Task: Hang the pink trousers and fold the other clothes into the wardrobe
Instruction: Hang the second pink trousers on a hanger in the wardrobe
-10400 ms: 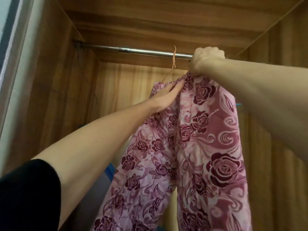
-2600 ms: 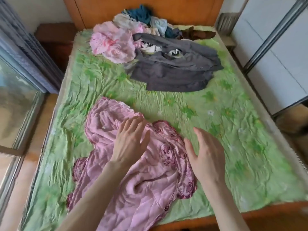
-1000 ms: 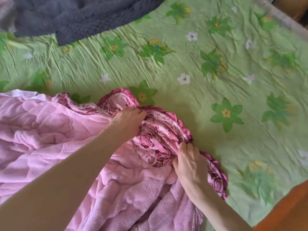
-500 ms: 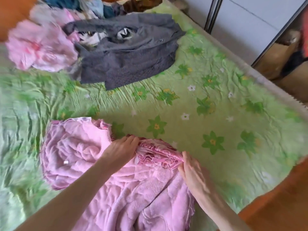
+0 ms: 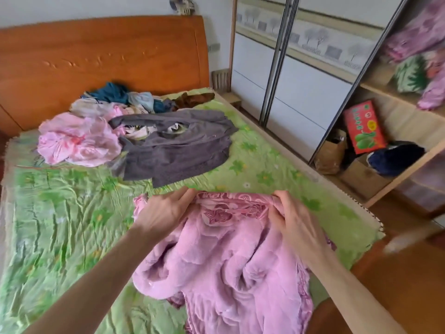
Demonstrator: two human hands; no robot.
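Observation:
A pink fleece garment (image 5: pixel 224 259) with a rose-patterned band along its top edge hangs lifted above the green floral bed sheet (image 5: pixel 60 227). My left hand (image 5: pixel 166 210) grips the left end of that band. My right hand (image 5: pixel 292 216) grips the right end, so the band is stretched between them. The rest of the garment droops down toward me. Behind it lie a grey garment (image 5: pixel 175 145), a crumpled pink one (image 5: pixel 77 141) and a heap of blue and pale clothes (image 5: pixel 122 97) near the headboard.
The orange wooden headboard (image 5: pixel 101 59) closes off the far end of the bed. On the right stands a wardrobe with sliding doors (image 5: pixel 301 75) and an open section holding a red box (image 5: pixel 363 126), a dark bundle (image 5: pixel 395 157) and pink floral fabric (image 5: pixel 423 37). Wooden floor lies lower right.
Both hands have raised the pink garment's patterned band off the bed and pulled it wider apart. The view has tilted up, so the headboard and wardrobe now show.

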